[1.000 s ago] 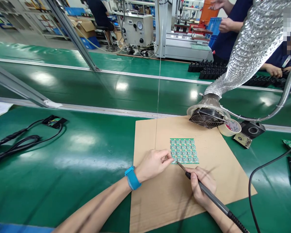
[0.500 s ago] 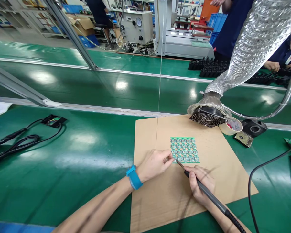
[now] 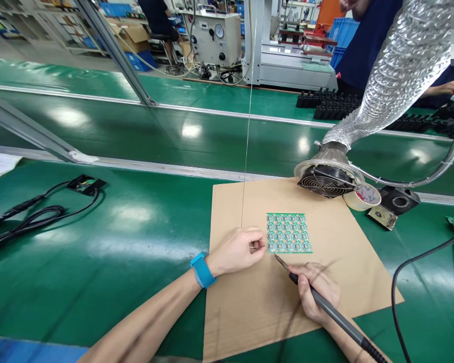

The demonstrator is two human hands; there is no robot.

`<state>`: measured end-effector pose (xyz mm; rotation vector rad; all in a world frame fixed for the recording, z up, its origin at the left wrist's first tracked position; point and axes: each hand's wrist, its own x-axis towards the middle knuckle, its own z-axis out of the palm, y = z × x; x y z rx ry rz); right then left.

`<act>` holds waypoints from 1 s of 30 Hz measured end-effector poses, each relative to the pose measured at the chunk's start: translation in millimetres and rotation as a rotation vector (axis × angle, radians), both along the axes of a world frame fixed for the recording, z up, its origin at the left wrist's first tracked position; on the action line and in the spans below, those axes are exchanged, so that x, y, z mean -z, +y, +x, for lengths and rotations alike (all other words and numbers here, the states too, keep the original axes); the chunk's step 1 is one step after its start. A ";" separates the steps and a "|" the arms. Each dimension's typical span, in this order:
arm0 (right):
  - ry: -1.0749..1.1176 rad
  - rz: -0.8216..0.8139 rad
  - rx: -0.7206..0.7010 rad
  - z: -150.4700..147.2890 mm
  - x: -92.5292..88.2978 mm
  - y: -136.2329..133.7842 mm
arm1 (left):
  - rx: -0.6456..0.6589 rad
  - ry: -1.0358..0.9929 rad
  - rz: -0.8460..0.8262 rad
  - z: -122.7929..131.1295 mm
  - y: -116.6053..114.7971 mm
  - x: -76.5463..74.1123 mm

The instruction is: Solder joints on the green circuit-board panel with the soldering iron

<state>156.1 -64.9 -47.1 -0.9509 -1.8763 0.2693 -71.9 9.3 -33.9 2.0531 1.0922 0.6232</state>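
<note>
Bench (image 3: 136, 242), one, green, glossy. Foil duct (image 3: 382, 91), one, its fan-fitted mouth at 1 o'clock from the circuit-board panel. Cardboard sheet (image 3: 249, 307), one, flat on the bench. Hands, two: right hand (image 3: 320, 287), at 5 o'clock from the panel, gripping a soldering iron; left hand (image 3: 244, 249), between 8 and 9 o'clock, pinching a thin wire. Soldering iron (image 3: 327, 306), one, tip near the panel's 7 o'clock edge; contact cannot be told. Circuit-board panel (image 3: 289, 233), one, lying on the sheet. Tape roll (image 3: 359, 200), one, 2 o'clock. Thin wire (image 3: 253, 247), one.
</note>
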 end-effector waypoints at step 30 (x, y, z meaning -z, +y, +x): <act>-0.074 0.002 -0.067 -3.5 3.1 5.0 | -0.008 0.025 0.018 0.0 -0.9 5.2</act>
